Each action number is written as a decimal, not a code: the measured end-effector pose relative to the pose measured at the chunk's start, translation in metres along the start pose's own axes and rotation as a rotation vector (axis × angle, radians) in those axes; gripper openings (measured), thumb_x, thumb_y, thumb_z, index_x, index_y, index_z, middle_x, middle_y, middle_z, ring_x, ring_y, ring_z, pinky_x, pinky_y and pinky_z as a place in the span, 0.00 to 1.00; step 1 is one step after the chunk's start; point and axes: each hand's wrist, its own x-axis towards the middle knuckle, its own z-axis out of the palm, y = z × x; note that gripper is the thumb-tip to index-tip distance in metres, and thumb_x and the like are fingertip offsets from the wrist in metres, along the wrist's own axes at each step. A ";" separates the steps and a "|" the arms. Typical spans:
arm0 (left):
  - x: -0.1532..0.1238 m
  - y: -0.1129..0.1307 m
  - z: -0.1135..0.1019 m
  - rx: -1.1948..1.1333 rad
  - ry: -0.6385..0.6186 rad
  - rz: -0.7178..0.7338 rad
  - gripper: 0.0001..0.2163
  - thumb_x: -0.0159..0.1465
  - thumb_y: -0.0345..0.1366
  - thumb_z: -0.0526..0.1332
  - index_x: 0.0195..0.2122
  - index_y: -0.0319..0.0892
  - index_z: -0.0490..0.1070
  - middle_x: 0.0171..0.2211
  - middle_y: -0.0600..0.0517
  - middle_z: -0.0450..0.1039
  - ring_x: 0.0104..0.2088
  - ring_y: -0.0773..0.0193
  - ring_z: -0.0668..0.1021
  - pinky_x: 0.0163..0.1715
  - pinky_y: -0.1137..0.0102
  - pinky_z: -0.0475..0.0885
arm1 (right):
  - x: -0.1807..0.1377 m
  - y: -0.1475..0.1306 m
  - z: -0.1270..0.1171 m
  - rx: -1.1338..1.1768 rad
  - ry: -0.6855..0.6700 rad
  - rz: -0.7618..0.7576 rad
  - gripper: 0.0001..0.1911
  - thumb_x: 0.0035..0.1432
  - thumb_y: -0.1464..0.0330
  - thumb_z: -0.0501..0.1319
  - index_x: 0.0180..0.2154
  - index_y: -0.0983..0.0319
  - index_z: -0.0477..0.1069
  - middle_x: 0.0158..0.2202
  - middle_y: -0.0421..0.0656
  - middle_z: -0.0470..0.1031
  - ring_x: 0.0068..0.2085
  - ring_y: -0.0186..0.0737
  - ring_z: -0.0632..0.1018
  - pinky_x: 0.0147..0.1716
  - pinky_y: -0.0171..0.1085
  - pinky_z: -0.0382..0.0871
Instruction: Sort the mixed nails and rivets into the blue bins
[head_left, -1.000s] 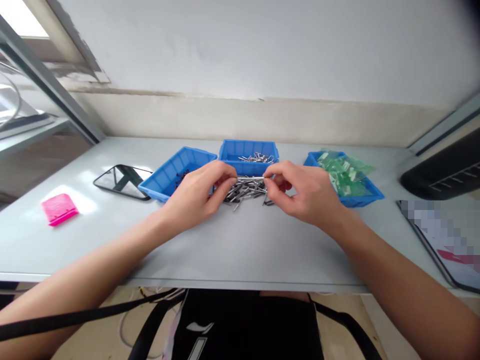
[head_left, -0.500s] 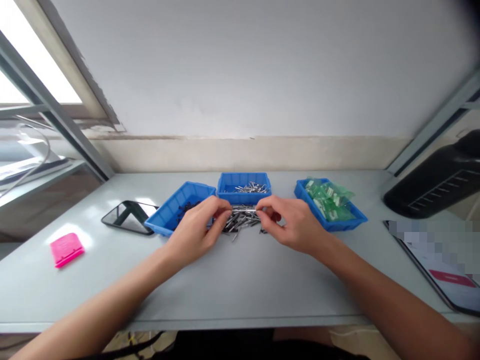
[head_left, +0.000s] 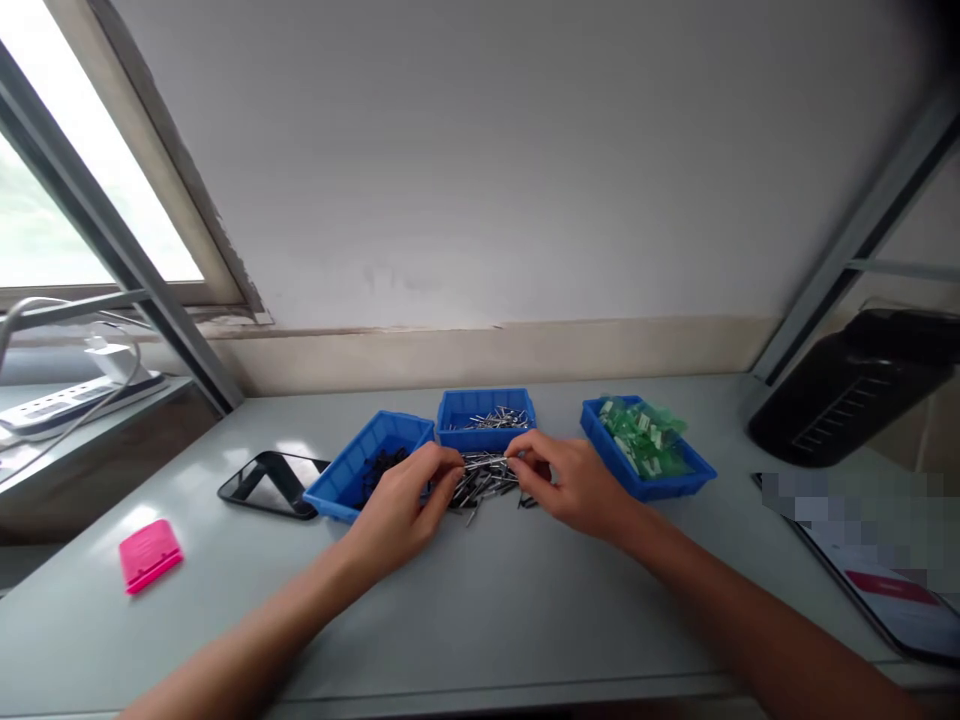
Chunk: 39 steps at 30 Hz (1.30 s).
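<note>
My left hand [head_left: 401, 505] and my right hand [head_left: 574, 480] meet over a loose pile of small metal pins [head_left: 480, 488] on the grey table [head_left: 487, 610]. Both pinch the ends of a bundle of metal pins [head_left: 486, 463], held level just above the pile. Three blue trays stand behind. The left blue tray [head_left: 345, 480] holds small dark parts. The middle blue tray [head_left: 484, 410] holds more metal pins. The right blue tray [head_left: 675, 485] holds green plastic bags [head_left: 641, 435].
A black phone [head_left: 274, 483] lies left of the trays and a pink card-like item [head_left: 150, 553] further left. A tablet with a lit screen [head_left: 885, 570] lies at the right, a black device [head_left: 847, 390] behind it. A white power strip [head_left: 82, 390] sits on the window ledge.
The view has tilted upward, so table and hands sit lower and smaller in the picture. Both hands stay pinched on the pin bundle over the pile.
</note>
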 end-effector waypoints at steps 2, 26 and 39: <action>0.000 -0.001 0.001 -0.015 -0.003 -0.007 0.05 0.68 0.32 0.52 0.36 0.42 0.66 0.32 0.54 0.72 0.30 0.69 0.73 0.31 0.74 0.69 | 0.001 -0.001 -0.001 0.032 -0.042 0.059 0.04 0.64 0.68 0.54 0.37 0.60 0.66 0.22 0.34 0.69 0.22 0.29 0.69 0.24 0.28 0.59; 0.001 0.001 0.006 0.034 0.027 -0.043 0.02 0.66 0.30 0.56 0.36 0.43 0.65 0.31 0.58 0.70 0.29 0.72 0.72 0.30 0.76 0.66 | 0.002 -0.004 -0.006 0.043 -0.228 0.247 0.09 0.66 0.64 0.53 0.37 0.58 0.69 0.28 0.35 0.75 0.29 0.29 0.74 0.27 0.29 0.62; 0.002 -0.001 0.007 0.030 0.006 -0.094 0.04 0.66 0.34 0.54 0.36 0.43 0.67 0.30 0.56 0.72 0.29 0.69 0.74 0.30 0.74 0.67 | 0.000 -0.005 -0.006 0.029 -0.079 0.149 0.05 0.63 0.65 0.57 0.36 0.59 0.69 0.26 0.35 0.75 0.26 0.29 0.74 0.26 0.28 0.64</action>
